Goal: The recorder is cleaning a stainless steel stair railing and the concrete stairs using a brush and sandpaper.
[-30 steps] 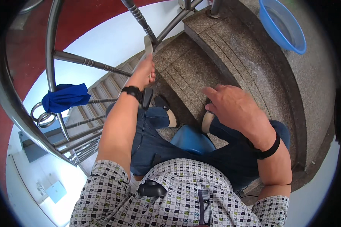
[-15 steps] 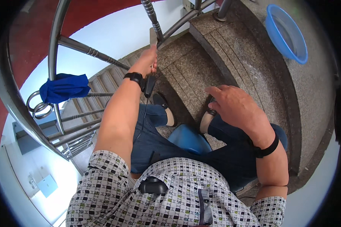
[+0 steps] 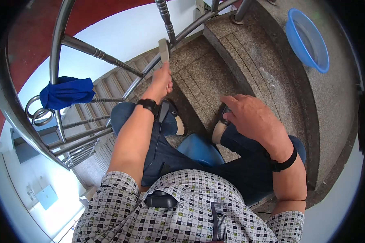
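Note:
My left hand point(image 3: 161, 81) is closed round the handle of a slim, pale brush-like tool point(image 3: 164, 50); any bristles are too small to make out. The tool's head lies beside the foot of a metal baluster point(image 3: 166, 22), against the slanting lower rail point(image 3: 186, 30); whether they touch I cannot tell. Nothing is in my right hand point(image 3: 257, 117), which hovers above my right leg with its fingers loosely stretched out. Below both hands are the speckled stone steps point(image 3: 207, 65).
A blue cloth point(image 3: 68, 93) hangs on the metal railing at left, by some metal rings point(image 3: 39, 111). On a step at far right stands a light blue basin point(image 3: 322, 52). Between my legs is a blue plastic object point(image 3: 200, 150). More stairs point(image 3: 109, 87) descend beyond the railing.
My left hand has come slightly back toward me, bringing the tool down along the rail. My right hand stays nearly where it was. The whole view has shifted a little.

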`<state>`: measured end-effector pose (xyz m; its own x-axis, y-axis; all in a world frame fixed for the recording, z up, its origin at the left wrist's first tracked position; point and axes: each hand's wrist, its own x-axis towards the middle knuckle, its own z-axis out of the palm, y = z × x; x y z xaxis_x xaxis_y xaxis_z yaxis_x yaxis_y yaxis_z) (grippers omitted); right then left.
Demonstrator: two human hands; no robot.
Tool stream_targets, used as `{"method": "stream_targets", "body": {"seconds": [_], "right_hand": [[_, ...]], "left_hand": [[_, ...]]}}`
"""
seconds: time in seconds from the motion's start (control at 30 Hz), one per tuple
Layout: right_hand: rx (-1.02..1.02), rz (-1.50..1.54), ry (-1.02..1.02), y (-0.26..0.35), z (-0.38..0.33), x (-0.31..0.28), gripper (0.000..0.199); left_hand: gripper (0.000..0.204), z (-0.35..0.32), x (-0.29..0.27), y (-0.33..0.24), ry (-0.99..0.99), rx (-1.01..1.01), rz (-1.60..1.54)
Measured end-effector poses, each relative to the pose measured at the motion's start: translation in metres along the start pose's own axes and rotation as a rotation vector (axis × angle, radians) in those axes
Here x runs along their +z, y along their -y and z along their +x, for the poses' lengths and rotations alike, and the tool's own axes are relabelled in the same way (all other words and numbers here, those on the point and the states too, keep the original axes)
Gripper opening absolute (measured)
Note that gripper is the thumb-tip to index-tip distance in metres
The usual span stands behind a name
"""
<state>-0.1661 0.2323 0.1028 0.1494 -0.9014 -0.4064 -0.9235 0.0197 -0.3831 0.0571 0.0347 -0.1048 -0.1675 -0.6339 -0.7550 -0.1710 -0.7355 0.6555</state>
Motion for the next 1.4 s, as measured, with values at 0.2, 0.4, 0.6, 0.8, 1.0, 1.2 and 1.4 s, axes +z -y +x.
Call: {"method": "stream_targets", "body": {"seconds": [0.2,0.4,0.6,0.8,1.0,1.2,1.4], "right_hand": [[-0.022,-0.008,-0.005,-0.002,0.002,0.004,0.037],[0.001,-0.026,-0.006,0.0,0.0,0.001,0.036],[-0.014,-0.055,0.011,0.002,-0.002,-0.001,0.036],[-0.016,-0.045,0.019,0.002,0.001,-0.001,0.034],[-0.019,-0.011,-0.013,-0.001,-0.002,-0.001,0.033],[-0.02,-0.056,-0.007,0.002,-0.005,-0.002,0.035],[-0.021,-0.039,0.0,0.0,-0.002,0.0,0.034]], "left_hand": [[0.047,0.028,0.006,-0.062,0.02,0.007,0.199],[0.049,0.022,0.031,-0.026,-0.008,0.069,0.009],[0.053,-0.002,0.042,0.003,-0.051,0.008,-0.071],[0.048,0.015,0.028,-0.047,-0.045,0.038,0.044],[0.046,0.017,0.014,-0.059,0.031,-0.013,0.092],[0.047,-0.016,0.029,0.0,-0.013,-0.047,-0.001],[0.049,0.006,0.02,-0.036,-0.01,-0.007,0.071]]}}
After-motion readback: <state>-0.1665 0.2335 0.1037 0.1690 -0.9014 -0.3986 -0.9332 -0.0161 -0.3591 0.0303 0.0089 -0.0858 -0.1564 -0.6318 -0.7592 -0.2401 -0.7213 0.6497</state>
